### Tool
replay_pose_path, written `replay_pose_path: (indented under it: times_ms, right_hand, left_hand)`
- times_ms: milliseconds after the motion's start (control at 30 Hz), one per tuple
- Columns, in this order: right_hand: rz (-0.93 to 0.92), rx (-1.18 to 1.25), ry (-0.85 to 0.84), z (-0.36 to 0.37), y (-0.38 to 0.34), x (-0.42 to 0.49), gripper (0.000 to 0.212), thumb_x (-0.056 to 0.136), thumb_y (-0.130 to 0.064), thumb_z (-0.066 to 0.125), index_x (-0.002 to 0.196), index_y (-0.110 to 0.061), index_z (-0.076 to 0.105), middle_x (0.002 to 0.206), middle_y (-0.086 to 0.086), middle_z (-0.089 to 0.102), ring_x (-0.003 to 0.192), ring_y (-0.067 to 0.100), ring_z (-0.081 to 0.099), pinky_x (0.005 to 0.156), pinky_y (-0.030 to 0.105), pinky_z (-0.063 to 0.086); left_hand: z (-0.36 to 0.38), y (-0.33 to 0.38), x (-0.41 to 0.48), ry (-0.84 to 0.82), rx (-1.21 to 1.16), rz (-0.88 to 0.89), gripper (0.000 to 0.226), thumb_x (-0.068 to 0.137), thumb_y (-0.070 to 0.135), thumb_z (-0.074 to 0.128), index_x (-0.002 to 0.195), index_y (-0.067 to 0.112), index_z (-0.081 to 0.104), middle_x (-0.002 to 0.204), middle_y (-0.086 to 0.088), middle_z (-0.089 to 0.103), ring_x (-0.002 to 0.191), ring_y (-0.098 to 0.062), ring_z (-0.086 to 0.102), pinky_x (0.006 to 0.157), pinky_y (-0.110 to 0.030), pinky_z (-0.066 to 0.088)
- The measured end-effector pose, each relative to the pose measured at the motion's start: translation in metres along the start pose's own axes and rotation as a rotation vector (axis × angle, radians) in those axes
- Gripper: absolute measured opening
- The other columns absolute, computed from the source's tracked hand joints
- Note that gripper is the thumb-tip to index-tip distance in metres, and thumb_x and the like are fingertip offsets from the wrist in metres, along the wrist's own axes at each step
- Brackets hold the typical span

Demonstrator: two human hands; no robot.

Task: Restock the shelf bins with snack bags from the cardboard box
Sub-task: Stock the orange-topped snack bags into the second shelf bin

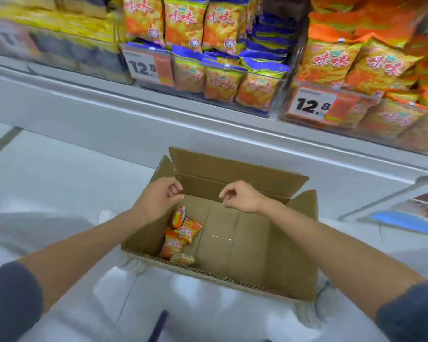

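Cardboard box [232, 174], few snack bags [182, 233] at its left end; left hand [162, 197] and right hand [242, 197] above, fingers loosely curled, holding nothing

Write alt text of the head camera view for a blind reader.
The left hand and right hand, both empty, hover over an open cardboard box holding only a few orange snack bags along its left side. Beyond it, shelf bins are packed with similar bags behind price tags reading 12.8.
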State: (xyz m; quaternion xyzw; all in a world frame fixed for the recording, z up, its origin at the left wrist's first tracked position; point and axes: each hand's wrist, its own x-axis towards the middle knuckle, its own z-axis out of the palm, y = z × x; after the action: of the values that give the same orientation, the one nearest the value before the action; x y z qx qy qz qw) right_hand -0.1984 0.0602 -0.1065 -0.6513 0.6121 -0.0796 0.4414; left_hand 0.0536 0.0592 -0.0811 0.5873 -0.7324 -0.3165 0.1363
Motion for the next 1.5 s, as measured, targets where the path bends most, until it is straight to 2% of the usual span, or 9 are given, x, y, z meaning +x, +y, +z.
replay_pose_path:
  times_ms: [233, 400, 600, 733, 833, 900, 1100, 1300, 1500]
  right_hand:
    - [0.152, 0.148, -0.150, 0.120, 0.064, 0.072, 0.030, 0.090, -0.003, 0.061, 0.119, -0.001, 0.065, 0.121, 0.014, 0.066, 0.115, 0.026, 0.061, 0.101, 0.030, 0.044]
    - [-0.014, -0.055, -0.202, 0.159, 0.069, 0.105, 0.057, 0.095, -0.017, 0.058, 0.148, -0.018, 0.037, 0.153, 0.006, 0.038, 0.143, 0.024, 0.028, 0.117, 0.035, 0.023]
    - [-0.063, -0.234, -0.224, 0.188, 0.069, 0.118, 0.079, 0.086, -0.026, 0.066, 0.153, -0.025, 0.023, 0.151, 0.009, 0.038, 0.140, 0.028, 0.028, 0.112, 0.035, 0.019]
    - [-0.044, -0.392, -0.297, 0.175, 0.075, 0.107, 0.061, 0.080, -0.039, 0.073, 0.134, -0.023, 0.051, 0.137, 0.013, 0.041, 0.132, 0.031, 0.031, 0.109, 0.036, 0.024]
    - [0.022, -0.233, -0.268, 0.151, 0.082, 0.090, 0.042, 0.069, -0.033, 0.082, 0.097, -0.021, 0.053, 0.113, 0.007, 0.051, 0.108, 0.026, 0.048, 0.083, 0.029, 0.039]
    - [0.116, -0.027, -0.137, 0.127, 0.085, 0.073, 0.045, 0.068, -0.022, 0.083, 0.094, -0.022, 0.047, 0.101, 0.002, 0.055, 0.093, 0.022, 0.054, 0.069, 0.028, 0.038]
    - [0.390, 0.604, 0.184, 0.076, 0.090, 0.021, 0.056, 0.068, -0.003, 0.085, 0.116, -0.012, 0.058, 0.100, 0.002, 0.060, 0.092, 0.015, 0.057, 0.080, 0.024, 0.045]
    - [0.454, 0.645, 0.285, 0.079, 0.102, 0.000, 0.052, 0.067, -0.007, 0.086, 0.107, 0.001, 0.054, 0.101, 0.008, 0.064, 0.088, 0.019, 0.061, 0.080, 0.035, 0.054]
    - [0.484, 0.676, 0.226, 0.078, 0.102, 0.001, 0.056, 0.067, -0.011, 0.088, 0.112, -0.006, 0.055, 0.115, 0.010, 0.065, 0.105, 0.025, 0.064, 0.092, 0.043, 0.054]
  left_hand:
    - [0.048, -0.021, 0.014, -0.047, -0.130, -0.095, 0.014, 0.088, 0.008, 0.068, 0.098, 0.016, 0.063, 0.092, 0.004, 0.061, 0.086, -0.002, 0.058, 0.074, -0.002, 0.041]
    - [0.058, -0.040, 0.010, -0.062, -0.165, -0.273, 0.016, 0.087, 0.007, 0.068, 0.097, 0.017, 0.062, 0.092, 0.004, 0.063, 0.088, -0.004, 0.058, 0.073, -0.004, 0.043]
    - [0.067, -0.053, -0.003, -0.125, -0.174, -0.350, 0.019, 0.085, 0.007, 0.071, 0.097, 0.019, 0.062, 0.094, 0.002, 0.064, 0.091, -0.009, 0.062, 0.074, -0.007, 0.044]
    - [0.067, -0.053, -0.003, -0.135, -0.176, -0.347, 0.021, 0.084, 0.007, 0.072, 0.097, 0.020, 0.062, 0.096, 0.002, 0.063, 0.091, -0.010, 0.062, 0.076, -0.011, 0.044]
    - [0.068, -0.052, 0.000, -0.155, -0.176, -0.330, 0.021, 0.084, 0.008, 0.072, 0.098, 0.020, 0.061, 0.097, 0.001, 0.063, 0.091, -0.009, 0.061, 0.078, -0.013, 0.046]
    - [0.071, -0.052, 0.006, -0.155, -0.185, -0.307, 0.022, 0.084, 0.005, 0.071, 0.098, 0.019, 0.061, 0.099, -0.002, 0.062, 0.090, -0.013, 0.061, 0.081, -0.020, 0.050]
    - [0.111, -0.070, 0.044, -0.255, -0.091, -0.366, 0.048, 0.084, 0.003, 0.071, 0.128, 0.013, 0.054, 0.118, -0.004, 0.055, 0.109, -0.020, 0.055, 0.098, -0.037, 0.047]
    - [0.154, -0.084, 0.071, -0.283, 0.112, -0.398, 0.074, 0.090, 0.016, 0.067, 0.151, 0.016, 0.027, 0.150, -0.016, 0.036, 0.140, -0.033, 0.032, 0.114, -0.040, 0.029]
    - [0.171, -0.101, 0.068, -0.365, 0.206, -0.477, 0.073, 0.096, 0.032, 0.057, 0.155, 0.022, 0.014, 0.129, -0.023, 0.056, 0.118, -0.040, 0.054, 0.095, -0.042, 0.046]
